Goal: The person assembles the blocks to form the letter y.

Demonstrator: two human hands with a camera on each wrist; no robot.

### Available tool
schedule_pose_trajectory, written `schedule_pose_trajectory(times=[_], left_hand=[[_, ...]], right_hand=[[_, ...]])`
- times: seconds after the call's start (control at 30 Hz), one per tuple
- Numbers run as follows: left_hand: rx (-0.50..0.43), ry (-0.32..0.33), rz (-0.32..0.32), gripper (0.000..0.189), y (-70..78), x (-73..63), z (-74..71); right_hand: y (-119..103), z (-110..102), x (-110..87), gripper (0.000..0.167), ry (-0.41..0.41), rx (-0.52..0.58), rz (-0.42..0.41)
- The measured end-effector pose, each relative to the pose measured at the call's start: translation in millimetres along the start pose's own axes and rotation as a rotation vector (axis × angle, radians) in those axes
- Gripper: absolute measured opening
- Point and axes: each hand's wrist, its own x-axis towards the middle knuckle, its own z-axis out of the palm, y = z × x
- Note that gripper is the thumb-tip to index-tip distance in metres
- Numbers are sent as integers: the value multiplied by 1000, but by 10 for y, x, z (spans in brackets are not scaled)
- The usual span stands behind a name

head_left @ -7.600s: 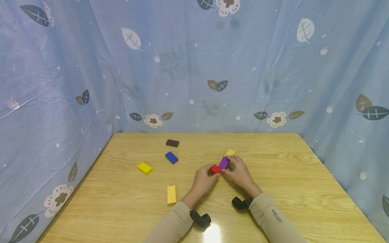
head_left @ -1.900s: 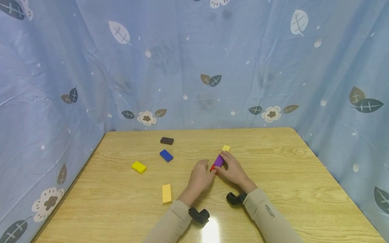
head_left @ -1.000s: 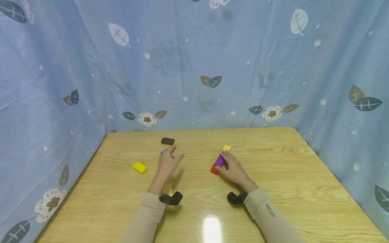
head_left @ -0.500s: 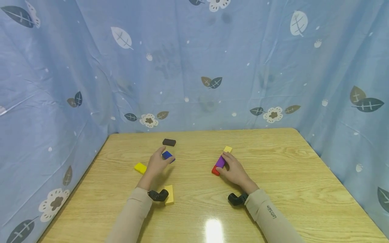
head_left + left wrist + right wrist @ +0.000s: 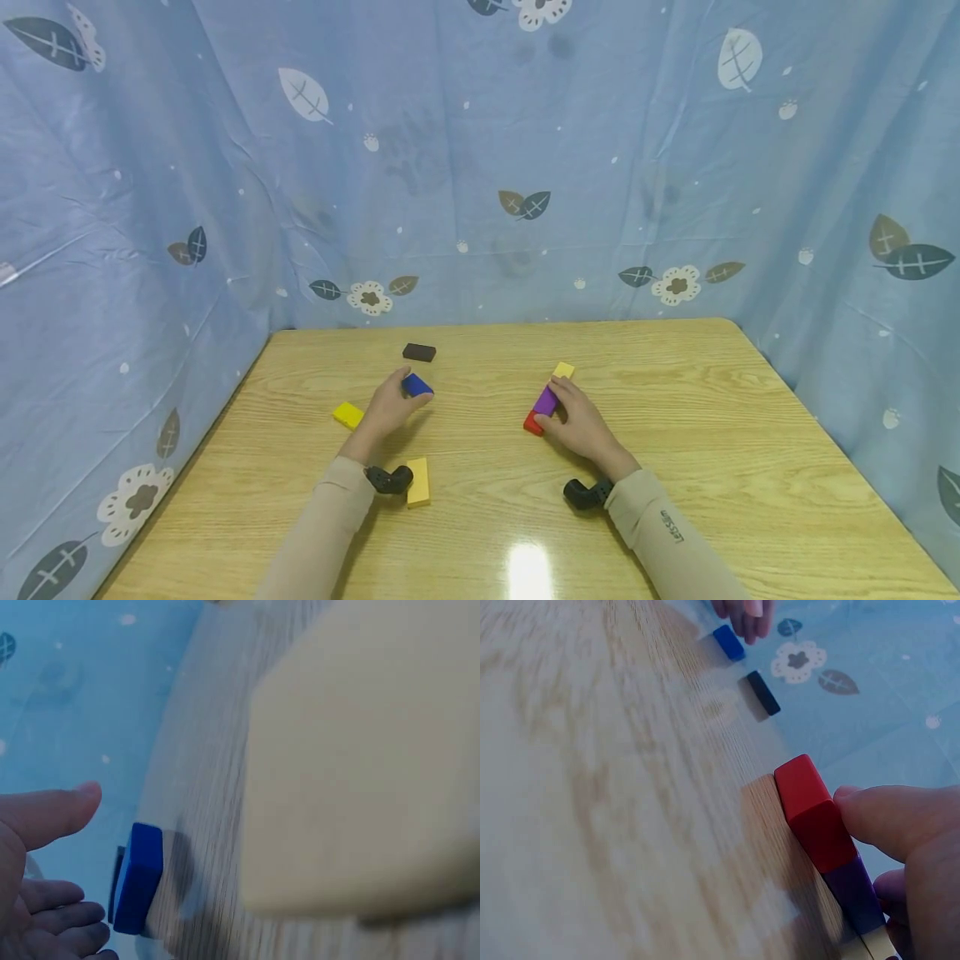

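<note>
From where I stand, the two beige sleeves (image 5: pixel 318 529) come in over the near edge of the wooden table (image 5: pixel 697 417). Nearest to this edge, left of the middle, lies one pale orange block (image 5: pixel 420 486), beside the black device (image 5: pixel 588 494) of the left wrist (the right wrist wears the same kind). Farther in, the right hand (image 5: pixel 583 429) rests at a slanted row: its thumb touches the red block (image 5: pixel 532 423), and its fingers are at the purple block (image 5: pixel 545 402). Whether it pinches them or only touches, I cannot tell. The row runs away towards the far edge, red, then purple, then the pale yellow block (image 5: pixel 564 370), each touching the next. Towards the left edge, a yellow block (image 5: pixel 347 414) is partly hidden by the left arm. The left hand (image 5: pixel 384 410) has its thumb and fingers spread, near the two ends of the blue block (image 5: pixel 416 386), which lies on the table. Behind it, closer to the far edge, lies the dark block (image 5: pixel 419 352). Beyond hangs the blue curtain (image 5: pixel 420 225) with leaves and flowers.
</note>
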Motion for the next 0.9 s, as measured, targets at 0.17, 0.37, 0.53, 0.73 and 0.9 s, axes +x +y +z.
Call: schedule_pose_trajectory(times=[0.17,0.37,0.53,0.73,0.9], left_hand=[[19,-32,-6,79,-13,25,-21],[23,-54,-9,79,-24,45,-17],[46,-55,-18,80,-63,59,-12],[53,-69,-11,78,-116,85,-13],[40,-72,-10,81,-140,96,-19]], right_hand=[[-1,-8,1,68,-3,-2,6],[0,-5,1,68,-3,0,11],[-1,5,0,68,9,-1,0],[-11,-3,6,68,8,-4,3],[-23,-1,5,68,0,2,10]])
